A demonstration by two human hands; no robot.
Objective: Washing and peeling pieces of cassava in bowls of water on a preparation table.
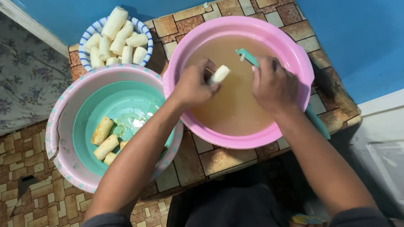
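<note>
Here your left hand (192, 83) pinches a pale peeled cassava piece (220, 74) between thumb and fingers, holding it just above the cloudy brownish water in the round pink plastic basin (298, 53). Your right hand (275, 86) is closed around a teal-handled knife (246, 56), its tip pointing toward the piece. Both hands look wet, so I judge the piece could slip and splash down into the water, or the blade could skid toward your left thumb if you press hard. Count three vessels on the tiled floor (207, 154): the pink basin, a second pink basin with a teal basin nested inside (90, 127), and a blue-and-white striped bowl (84, 51). The nested basin holds about four yellowish pieces (102, 130) in a little water; the striped bowl is heaped with roughly a dozen white peeled pieces (120, 37), though some are hidden beneath others.
</note>
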